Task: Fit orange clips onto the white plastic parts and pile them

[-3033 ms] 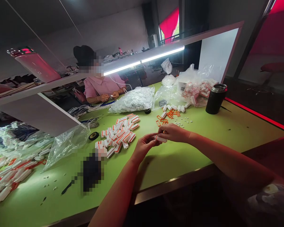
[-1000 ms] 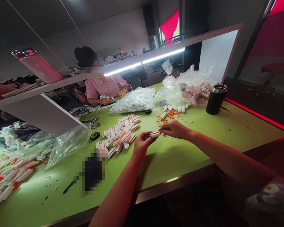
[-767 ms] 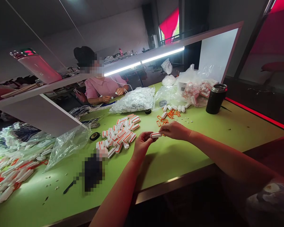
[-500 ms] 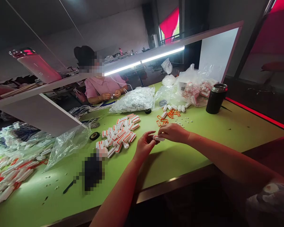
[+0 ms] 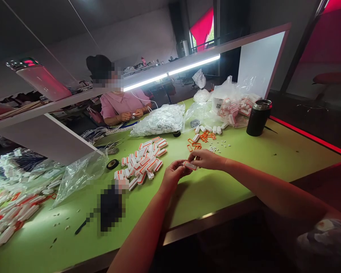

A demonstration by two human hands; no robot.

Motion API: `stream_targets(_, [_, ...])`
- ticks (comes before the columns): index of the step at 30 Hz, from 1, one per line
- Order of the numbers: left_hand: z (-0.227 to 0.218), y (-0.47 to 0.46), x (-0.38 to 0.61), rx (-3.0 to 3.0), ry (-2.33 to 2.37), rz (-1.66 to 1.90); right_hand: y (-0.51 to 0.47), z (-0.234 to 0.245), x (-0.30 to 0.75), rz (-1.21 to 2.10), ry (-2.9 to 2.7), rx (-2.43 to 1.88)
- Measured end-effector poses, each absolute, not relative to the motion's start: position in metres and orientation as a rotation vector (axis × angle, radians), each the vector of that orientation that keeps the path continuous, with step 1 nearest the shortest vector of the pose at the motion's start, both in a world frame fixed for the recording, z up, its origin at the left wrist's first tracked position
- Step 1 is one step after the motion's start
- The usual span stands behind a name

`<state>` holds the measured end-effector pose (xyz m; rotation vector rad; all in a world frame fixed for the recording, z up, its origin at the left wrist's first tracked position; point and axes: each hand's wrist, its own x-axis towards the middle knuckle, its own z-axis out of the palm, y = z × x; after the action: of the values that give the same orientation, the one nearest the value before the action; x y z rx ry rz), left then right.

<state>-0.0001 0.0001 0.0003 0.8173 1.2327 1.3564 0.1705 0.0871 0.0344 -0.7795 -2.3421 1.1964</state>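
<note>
Between my two hands is a small white plastic block with an orange rim (image 5: 190, 165), its face dotted with a grid of holes. My left hand (image 5: 173, 173) pinches its left end. The fingers of my right hand (image 5: 206, 158) close on its right end and upper edge. Just beyond my right hand lie loose orange frames (image 5: 194, 145), a few white blocks (image 5: 216, 130) and tiny white pieces (image 5: 214, 149). Left of my hands spreads a heap of white-and-orange blocks (image 5: 143, 162) of the same kind.
A large bag of white parts (image 5: 161, 119) and a bag of pinkish parts (image 5: 230, 108) stand behind. A black flask (image 5: 258, 118) is at the right, black tape (image 5: 113, 164) at the left. Across the table sits a person (image 5: 125, 102) handling a small white piece. More blocks (image 5: 19, 212) lie far left.
The block has turned in my fingers, so its dotted face and orange rim now show. My left hand's fingers have drawn in closer on it; both hands stay in about the same place.
</note>
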Motion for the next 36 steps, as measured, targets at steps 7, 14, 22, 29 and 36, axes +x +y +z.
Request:
stream_targets(7, [0.001,0.006,-0.007,0.532,1.15,1.423,0.095,0.024,0.165,1.666,-2.029,-0.79])
stream_targets(14, [0.003,0.005,-0.007,0.477,1.08,1.432,0.092,0.008,0.158,1.678,-1.787,-0.724])
stream_targets(22, [0.009,0.0,0.0,0.558,1.161,1.383,0.09,0.001,0.153,1.657,-1.744,-0.797])
stream_targets(29, [0.0,0.002,-0.01,0.796,1.314,1.326,0.085,0.012,0.157,1.664,-1.952,-0.827])
stream_targets(36, [0.012,0.002,-0.043,1.242,1.83,1.366,0.142,0.018,0.191,0.65,-2.129,-1.12])
